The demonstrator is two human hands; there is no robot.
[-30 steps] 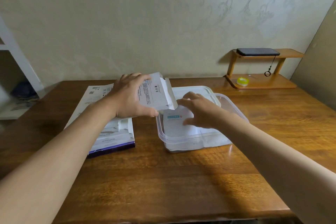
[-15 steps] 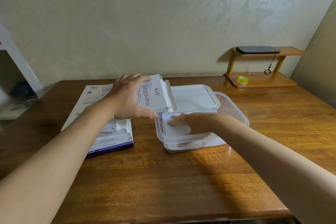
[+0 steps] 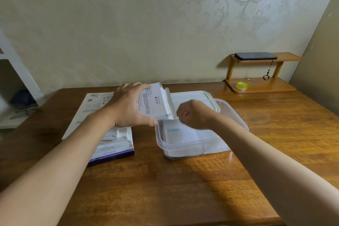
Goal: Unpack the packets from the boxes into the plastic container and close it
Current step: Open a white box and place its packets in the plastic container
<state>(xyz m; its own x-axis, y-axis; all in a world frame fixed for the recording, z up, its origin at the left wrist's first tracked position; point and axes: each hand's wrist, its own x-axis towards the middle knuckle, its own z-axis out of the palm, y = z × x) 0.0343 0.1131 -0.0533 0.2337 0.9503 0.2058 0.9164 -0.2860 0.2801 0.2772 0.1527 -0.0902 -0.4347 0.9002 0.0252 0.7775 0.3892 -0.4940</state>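
Right hand (image 3: 194,114) rose from the container (image 3: 183,146) to the open end of the box (image 3: 156,105), grip unclear. Left hand (image 3: 128,107) clasps it, opening rightward.

Glossy brown wood table (image 3: 165,189), nothing fancy. Little two-tier wooden shelf (image 3: 260,89) way over at the far right corner, up against the wall (image 3: 128,24). Black phone (image 3: 255,56) flat on the top tier, black cord with a ring (image 3: 266,77) dangling off it. Yellow tape roll (image 3: 242,85) on the bottom tier. Cream wallpaper with pale swirly flowers. White shelving (image 3: 20,71) off to the left, something blue (image 3: 22,98) and blurry inside.
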